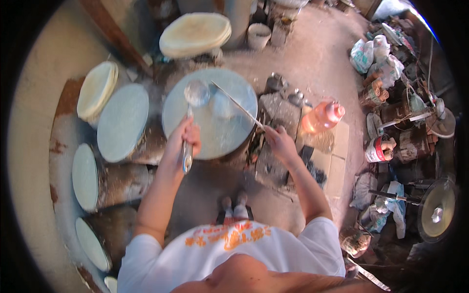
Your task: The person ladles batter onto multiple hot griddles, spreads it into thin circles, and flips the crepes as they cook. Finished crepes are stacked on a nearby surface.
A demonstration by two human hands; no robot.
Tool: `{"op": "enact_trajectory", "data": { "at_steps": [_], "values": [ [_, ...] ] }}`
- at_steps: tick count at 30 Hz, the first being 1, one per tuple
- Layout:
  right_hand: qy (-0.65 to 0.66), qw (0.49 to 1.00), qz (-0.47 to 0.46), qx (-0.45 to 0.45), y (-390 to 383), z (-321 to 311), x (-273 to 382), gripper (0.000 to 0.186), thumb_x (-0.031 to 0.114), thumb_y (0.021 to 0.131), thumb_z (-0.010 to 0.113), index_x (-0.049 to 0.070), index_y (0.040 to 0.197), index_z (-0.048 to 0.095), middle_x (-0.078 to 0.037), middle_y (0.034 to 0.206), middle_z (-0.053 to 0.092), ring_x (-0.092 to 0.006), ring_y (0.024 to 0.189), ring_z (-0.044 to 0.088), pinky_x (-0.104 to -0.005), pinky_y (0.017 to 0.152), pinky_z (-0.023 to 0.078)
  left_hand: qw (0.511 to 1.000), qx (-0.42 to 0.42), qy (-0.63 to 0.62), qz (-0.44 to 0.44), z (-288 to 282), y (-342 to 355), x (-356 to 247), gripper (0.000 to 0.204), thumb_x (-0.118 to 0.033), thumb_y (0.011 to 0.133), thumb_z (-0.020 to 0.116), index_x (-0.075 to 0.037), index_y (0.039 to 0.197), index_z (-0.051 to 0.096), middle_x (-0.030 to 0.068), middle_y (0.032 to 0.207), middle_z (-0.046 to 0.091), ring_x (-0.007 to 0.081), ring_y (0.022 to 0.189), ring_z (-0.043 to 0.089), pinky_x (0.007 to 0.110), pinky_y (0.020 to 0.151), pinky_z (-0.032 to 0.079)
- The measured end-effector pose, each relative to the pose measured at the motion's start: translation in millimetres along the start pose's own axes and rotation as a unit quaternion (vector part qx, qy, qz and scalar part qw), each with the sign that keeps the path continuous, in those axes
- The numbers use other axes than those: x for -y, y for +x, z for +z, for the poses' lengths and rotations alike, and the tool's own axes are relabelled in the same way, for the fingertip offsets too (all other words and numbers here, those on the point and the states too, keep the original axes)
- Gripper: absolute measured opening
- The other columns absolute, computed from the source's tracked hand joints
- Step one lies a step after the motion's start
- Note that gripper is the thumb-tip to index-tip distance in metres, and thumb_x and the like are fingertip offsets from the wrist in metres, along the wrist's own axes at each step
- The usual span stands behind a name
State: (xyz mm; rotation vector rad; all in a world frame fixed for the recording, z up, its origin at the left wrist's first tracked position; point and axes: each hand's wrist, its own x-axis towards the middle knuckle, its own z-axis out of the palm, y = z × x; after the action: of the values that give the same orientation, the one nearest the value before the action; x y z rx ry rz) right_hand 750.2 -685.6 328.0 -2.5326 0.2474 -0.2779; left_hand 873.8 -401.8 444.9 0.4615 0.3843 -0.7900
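Observation:
In my left hand point(188, 136) is a metal ladle point(197, 93); my fingers wrap its handle, whose end sticks out below the fist. The ladle's round bowl is over the left part of a large round flat griddle point(176, 117) with a pale bluish surface. My right hand point(279, 140) grips a long thin stick point(239, 106) at its near end. The stick slants up and left, its tip above the griddle's far part. Whether the ladle or the stick touches the surface, I cannot tell. A rounder, paler patch shows near the griddle's middle.
Stacks of round pale sheets point(193, 35) lie beyond and to the left point(95, 90). Several round-topped drums point(122, 123) line the left side. Right of the griddle are stone blocks point(281, 112) and an orange jug point(322, 117). Bags point(388, 66) and clutter fill the far right.

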Motion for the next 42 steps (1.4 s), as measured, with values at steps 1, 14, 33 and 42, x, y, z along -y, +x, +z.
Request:
{"op": "enact_trajectory", "data": {
  "at_steps": [1, 14, 33, 42],
  "values": [
    [0.002, 0.999, -0.03, 0.015, -6.6, -5.4, 4.0, 0.034, 0.015, 0.088, 0.05, 0.021, 0.12, 0.058, -0.015, 0.09, 0.053, -0.0357, 0.076, 0.059, -0.0442, 0.063, 0.049, 0.999, -0.024, -0.021, -0.012, -0.7, -1.0, 2.7, 0.012, -0.01, 0.092, 0.055, -0.018, 0.098, 0.048, -0.0043, 0.06, 0.039, 0.0029, 0.042, 0.036, 0.017, 0.037, 0.034],
    [0.311, 0.944, 0.105, -0.005, -65.9, 94.4, 72.8, 0.031, 0.015, 0.087, 0.057, 0.009, 0.118, 0.06, -0.017, 0.078, 0.063, -0.0242, 0.068, 0.063, -0.0356, 0.063, 0.049, 0.978, 0.009, -0.199, 0.069, -28.3, 17.3, 104.8, 0.02, -0.018, 0.094, 0.049, -0.013, 0.077, 0.041, -0.0051, 0.056, 0.036, 0.0047, 0.044, 0.036, 0.018, 0.04, 0.036],
    [0.188, 0.793, -0.425, 0.395, -57.5, 73.2, 109.3, 0.035, 0.009, 0.075, 0.069, 0.002, 0.11, 0.065, -0.015, 0.089, 0.068, -0.0187, 0.074, 0.063, -0.0325, 0.069, 0.051, 0.797, 0.409, -0.2, 0.397, -97.8, -339.8, 243.0, 0.03, -0.026, 0.098, 0.041, -0.014, 0.073, 0.052, -0.0027, 0.052, 0.044, 0.0053, 0.037, 0.046, 0.019, 0.029, 0.039],
    [0.219, 0.469, -0.346, 0.782, -322.8, 225.1, 378.1, 0.032, 0.007, 0.082, 0.065, 0.001, 0.113, 0.059, 0.002, 0.068, 0.054, -0.0041, 0.054, 0.049, -0.0195, 0.048, 0.042, 0.351, 0.1, -0.483, 0.796, -196.9, -519.2, 450.2, 0.044, -0.028, 0.095, 0.046, -0.015, 0.055, 0.032, -0.006, 0.043, 0.031, 0.0042, 0.035, 0.029, 0.018, 0.038, 0.031]
  ]
}}
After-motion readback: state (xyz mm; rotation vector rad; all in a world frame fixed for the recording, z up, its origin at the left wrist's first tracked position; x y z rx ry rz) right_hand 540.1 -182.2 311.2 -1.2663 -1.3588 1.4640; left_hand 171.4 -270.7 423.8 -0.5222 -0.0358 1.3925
